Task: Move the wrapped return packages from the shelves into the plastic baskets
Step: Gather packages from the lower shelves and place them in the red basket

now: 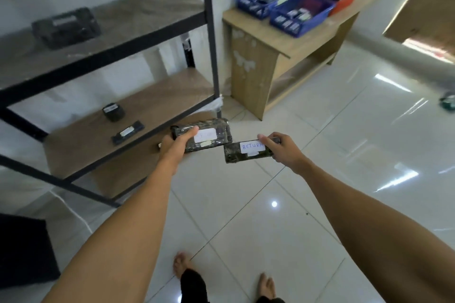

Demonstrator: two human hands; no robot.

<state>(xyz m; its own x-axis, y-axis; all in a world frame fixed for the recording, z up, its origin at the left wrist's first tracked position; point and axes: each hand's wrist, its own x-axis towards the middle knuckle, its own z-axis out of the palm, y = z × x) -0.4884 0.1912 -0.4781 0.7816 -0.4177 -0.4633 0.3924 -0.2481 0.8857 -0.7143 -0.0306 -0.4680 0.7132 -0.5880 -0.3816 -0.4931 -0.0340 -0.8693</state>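
Just beside the shelf [128,115], the left hand [172,145] grips one wrapped packet [214,134] by its end; the right hand [283,147] pinches another [236,155]. Both packets look light, stiff and slick with film, so end grips should suit the walk to the baskets [299,11].

Left hand [176,141] grips a dark plastic-wrapped flat package with a white label [204,134]; right hand [283,147] pinches a second dark wrapped package labelled "RETURN" [248,152], its corner just beside the first. Black metal rack with wooden shelves [147,22] at 10 o'clock carries three more dark parcels. Blue, green and orange plastic baskets [299,11] sit on a wooden table [256,74] at 1 o'clock.
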